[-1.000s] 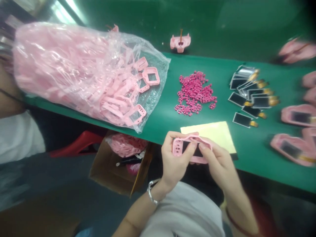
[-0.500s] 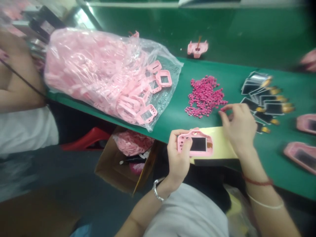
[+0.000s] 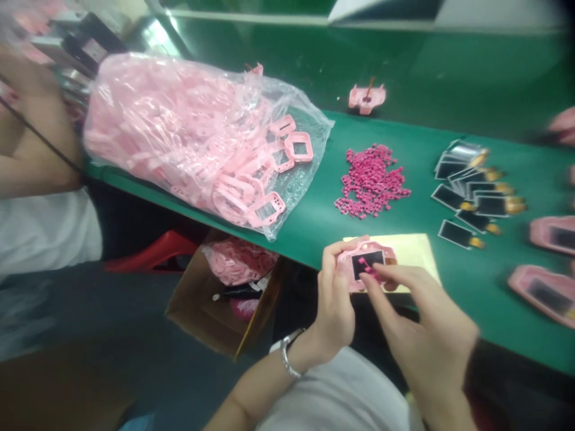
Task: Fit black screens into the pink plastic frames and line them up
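My left hand [image 3: 335,299] is closed around the left end of a pink camera-shaped casing [image 3: 390,251] with a dark screen [image 3: 358,270] set in it. Between thumb and forefinger my right hand [image 3: 417,317] pinches a small magenta button piece [image 3: 369,267], right over the casing's screen. Beneath the casing lies a yellow sheet [image 3: 420,251] at the bench edge. Beyond it sits a pile of magenta button pieces [image 3: 372,179]. To the right of the pile several small screens with orange ribbon ends [image 3: 454,234] lie spread out.
A clear plastic bag of pink casings [image 3: 179,126] covers the left of the green bench [image 3: 309,233]. Pink casings with screens [image 3: 545,293] lie at right, and a pink part [image 3: 367,97] at the back. Below are a cardboard box [image 3: 197,317] and a red stool [image 3: 153,251]. A co-worker's arm [image 3: 40,131] is at left.
My right hand has come from beside the magenta pile to the casing, bringing a magenta button piece. My left hand has shifted slightly right and tilted the casing.
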### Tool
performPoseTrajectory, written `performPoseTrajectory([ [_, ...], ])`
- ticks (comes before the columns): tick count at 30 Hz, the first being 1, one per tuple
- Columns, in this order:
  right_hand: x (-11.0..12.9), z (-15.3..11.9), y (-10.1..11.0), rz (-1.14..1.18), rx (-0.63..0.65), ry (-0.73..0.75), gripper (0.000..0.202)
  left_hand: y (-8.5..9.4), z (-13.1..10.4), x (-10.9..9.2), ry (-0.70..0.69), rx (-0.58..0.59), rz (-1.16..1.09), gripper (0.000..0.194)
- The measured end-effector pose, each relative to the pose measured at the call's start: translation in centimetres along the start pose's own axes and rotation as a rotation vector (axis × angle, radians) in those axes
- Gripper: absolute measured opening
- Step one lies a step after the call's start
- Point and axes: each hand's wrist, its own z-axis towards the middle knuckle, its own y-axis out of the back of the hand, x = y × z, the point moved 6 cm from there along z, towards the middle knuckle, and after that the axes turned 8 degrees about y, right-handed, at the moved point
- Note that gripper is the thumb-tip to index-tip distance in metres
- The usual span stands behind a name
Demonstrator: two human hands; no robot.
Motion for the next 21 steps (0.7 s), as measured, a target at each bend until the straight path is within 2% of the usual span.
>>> performPoseTrajectory([
  [5, 0.6, -0.7, -1.1, 0.003, 0.039, 0.096, 0.016, -0.8, -1.1, 0.4, 0.062, 0.081, 0.020, 0.048],
  [9, 0.6, -1.2, -1.3, 0.046, 0.229, 0.114, 0.026, -1.1, -1.5, 0.5, 0.184, 0.124, -0.110, 0.048],
  [12, 0.9, -1.9, -1.4, 0.032, 0.359, 0.139, 0.036, -1.3, -1.6, 0.0, 0.211, 0.110, -0.069, 0.047],
  [14, 0.8, -2.5, -0.9, 0.057, 0.317, 0.132, 0.041, -1.2, -1.3, -0.4, 0.206, 0.074, -0.012, 0.042],
  [18, -1.3, -4.1, 1.0, 0.109, -0.007, 0.058, 0.030, -0.6, 0.9, 0.6, 0.235, 0.001, 0.068, 0.029],
  [19, -2.0, -4.6, 1.0, 0.095, -0.011, 0.065, 0.028, -0.5, 1.7, 1.0, 0.214, -0.003, 0.108, 0.026],
  [21, -3.1, -5.5, -0.2, 0.074, 0.146, 0.137, 0.030, -0.5, 3.4, 1.7, 0.128, 0.037, 0.238, 0.023],
])
